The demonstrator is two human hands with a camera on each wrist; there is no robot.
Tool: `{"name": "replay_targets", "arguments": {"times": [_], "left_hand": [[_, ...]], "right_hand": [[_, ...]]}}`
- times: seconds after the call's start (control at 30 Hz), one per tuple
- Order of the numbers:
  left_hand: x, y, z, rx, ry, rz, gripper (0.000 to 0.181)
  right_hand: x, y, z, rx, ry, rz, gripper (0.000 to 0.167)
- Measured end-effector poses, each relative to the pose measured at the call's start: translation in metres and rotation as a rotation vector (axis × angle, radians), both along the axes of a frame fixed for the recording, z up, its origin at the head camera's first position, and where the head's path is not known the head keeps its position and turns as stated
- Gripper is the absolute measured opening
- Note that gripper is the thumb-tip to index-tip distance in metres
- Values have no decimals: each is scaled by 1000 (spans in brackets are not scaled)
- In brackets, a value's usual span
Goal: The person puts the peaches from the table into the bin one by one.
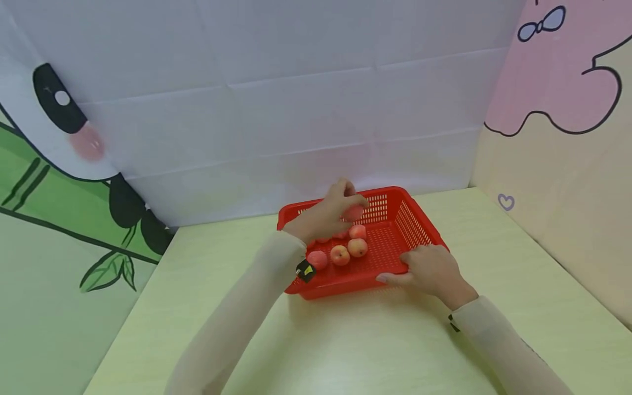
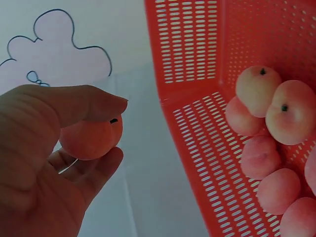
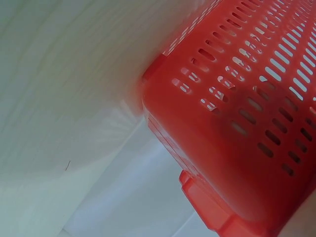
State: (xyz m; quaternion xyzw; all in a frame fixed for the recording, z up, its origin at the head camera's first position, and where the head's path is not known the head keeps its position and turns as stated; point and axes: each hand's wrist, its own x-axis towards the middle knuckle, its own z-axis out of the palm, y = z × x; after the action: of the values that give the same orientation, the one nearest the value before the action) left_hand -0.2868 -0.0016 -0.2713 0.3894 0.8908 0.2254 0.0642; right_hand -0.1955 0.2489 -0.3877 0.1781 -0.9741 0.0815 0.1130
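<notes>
My left hand pinches a peach between thumb and fingers, raised over the far part of a red plastic basket. Close up in the left wrist view, the held peach is pinkish-orange with a small dark stem mark. Several more peaches, some yellowish and some redder, lie together in the basket's left half. At the near right corner, my right hand grips the basket's rim. The right wrist view shows mostly the slotted basket wall, with a sliver of hand at the lower right.
The basket stands on a pale wood-grain table, near its back edge. Behind it hangs a white sheet. A wall with a pink cartoon is at the right, and a panda and bamboo picture at the left.
</notes>
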Motion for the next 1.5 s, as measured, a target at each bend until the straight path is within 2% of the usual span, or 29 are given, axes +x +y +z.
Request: {"name": "replay_targets", "arguments": {"times": [0.1, 0.2, 0.27, 0.43, 0.6, 0.8, 1.07, 1.2, 1.33, 1.4, 1.5], "left_hand": [[-6, 6, -7, -84, -34, -3, 49], [-13, 10, -12, -156, -12, -26, 48], [-17, 12, -15, -185, -29, -10, 50], [-22, 15, -29, -203, -157, 40, 49], [-21, 18, -40, -216, -244, 37, 37], [-18, 17, -42, -269, -297, 96, 37], [-20, 18, -40, -345, -379, 123, 42], [-20, 17, -40, -385, -435, 175, 40], [-17, 14, -37, -378, -491, 246, 39], [-16, 13, -37, -388, -496, 298, 40], [-14, 12, -37, -368, -565, 412, 42]], "right_hand": [[0, 0, -1, -3, 11, 3, 65], [-1, 0, -1, -8, 22, 5, 65], [-1, 0, -2, -13, 19, 4, 65], [-1, 0, -2, -23, 6, 5, 65], [-1, 0, -2, -33, -18, 0, 66], [-1, -1, -2, -37, -35, -6, 67], [-2, 0, -1, -54, -20, -3, 68], [-2, 0, -2, -41, -9, 4, 68], [-3, 0, -2, -30, -1, 6, 68], [-3, 1, -2, -25, 1, 6, 67], [-3, 1, -2, -25, 0, 9, 67]]}}
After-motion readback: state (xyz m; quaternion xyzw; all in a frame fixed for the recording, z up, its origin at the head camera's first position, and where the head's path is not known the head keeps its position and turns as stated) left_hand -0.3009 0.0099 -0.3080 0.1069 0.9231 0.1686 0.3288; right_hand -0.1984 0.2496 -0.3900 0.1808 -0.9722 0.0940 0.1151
